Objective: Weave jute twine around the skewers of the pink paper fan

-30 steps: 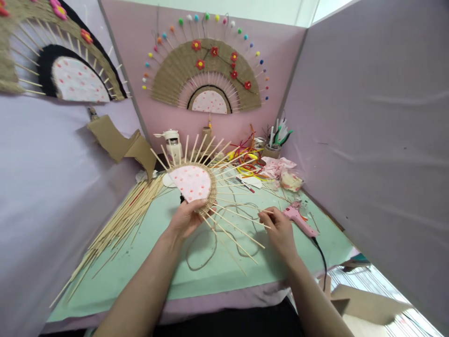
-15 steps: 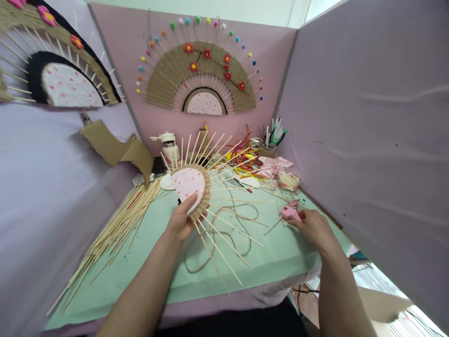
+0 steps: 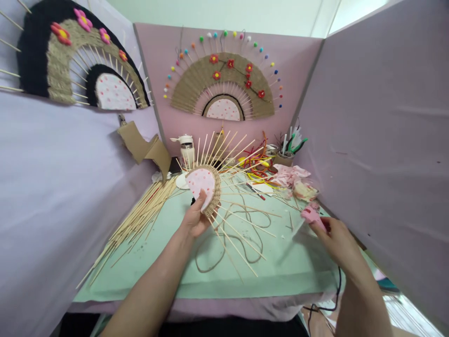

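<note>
In the head view my left hand (image 3: 198,217) grips a half-round woven fan (image 3: 203,181) by its lower edge, thumb on the white fabric with pink dots. Thin bamboo sticks radiate from the fan's twine-woven rim, up and to the right. My right hand (image 3: 333,236) is closed round a pink glue gun (image 3: 314,219) at the table's right side. A translucent glue stick (image 3: 298,229) juts from the gun toward the left, and a black cord hangs below the hand. Under the sticks a loose length of twine (image 3: 199,269) lies in loops.
Bamboo sticks (image 3: 135,222) lie piled on the table's left. At the back stand a white bottle (image 3: 187,150) and a pot of tools (image 3: 284,159), with coloured pipe-cleaner-like strands (image 3: 257,164) and dotted cloth (image 3: 289,174) nearby. Finished fans (image 3: 182,89) hang on the partitions around.
My right hand has lifted the glue gun a little off the table and drawn it nearer, its cord now showing. The view has turned left; my left hand keeps hold of the fan.
</note>
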### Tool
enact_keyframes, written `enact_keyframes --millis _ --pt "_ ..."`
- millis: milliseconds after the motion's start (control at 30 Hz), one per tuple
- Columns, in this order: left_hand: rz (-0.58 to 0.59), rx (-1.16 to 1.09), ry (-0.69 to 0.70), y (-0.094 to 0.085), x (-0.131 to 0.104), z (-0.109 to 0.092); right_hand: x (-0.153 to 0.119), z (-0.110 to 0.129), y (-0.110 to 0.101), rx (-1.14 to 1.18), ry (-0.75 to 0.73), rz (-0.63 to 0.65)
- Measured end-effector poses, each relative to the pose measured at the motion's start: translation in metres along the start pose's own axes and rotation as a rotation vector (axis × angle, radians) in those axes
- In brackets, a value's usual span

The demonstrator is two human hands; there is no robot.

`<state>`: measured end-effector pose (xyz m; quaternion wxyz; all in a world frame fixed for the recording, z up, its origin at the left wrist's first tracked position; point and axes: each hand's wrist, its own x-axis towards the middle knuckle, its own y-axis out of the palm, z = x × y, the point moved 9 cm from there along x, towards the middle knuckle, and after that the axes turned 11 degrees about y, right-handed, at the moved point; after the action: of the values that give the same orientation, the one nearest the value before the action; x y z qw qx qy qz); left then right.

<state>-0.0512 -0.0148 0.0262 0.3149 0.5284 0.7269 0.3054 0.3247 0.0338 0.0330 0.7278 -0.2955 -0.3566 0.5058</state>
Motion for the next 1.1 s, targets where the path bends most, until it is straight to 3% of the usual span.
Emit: enact_keyframes --millis 133,267,433,600,767,1100 --pt "0.007 0.015 -0.003 0.0 0.0 0.001 -0.014 0.008 -0.001 0.422 0.151 0.17" --pt "0.004 0.038 -0.002 -0.001 -0.001 0.003 -0.034 0.029 0.019 0.922 0.261 0.368" --pt "0.023 0.054 0.027 0.001 -0.003 0.001 -0.064 0.071 0.048 1.2 0.355 0.606" --pt "0.124 0.071 0.065 0.01 -0.005 0.001 -0.088 0.101 0.054 1.316 0.275 0.728" --pt "0.193 0.074 0.091 0.014 -0.006 0.003 -0.104 0.109 0.054 1.307 0.258 0.821" --pt "0.198 0.072 0.099 0.015 -0.008 0.002 -0.102 0.108 0.052 1.237 0.27 0.783"
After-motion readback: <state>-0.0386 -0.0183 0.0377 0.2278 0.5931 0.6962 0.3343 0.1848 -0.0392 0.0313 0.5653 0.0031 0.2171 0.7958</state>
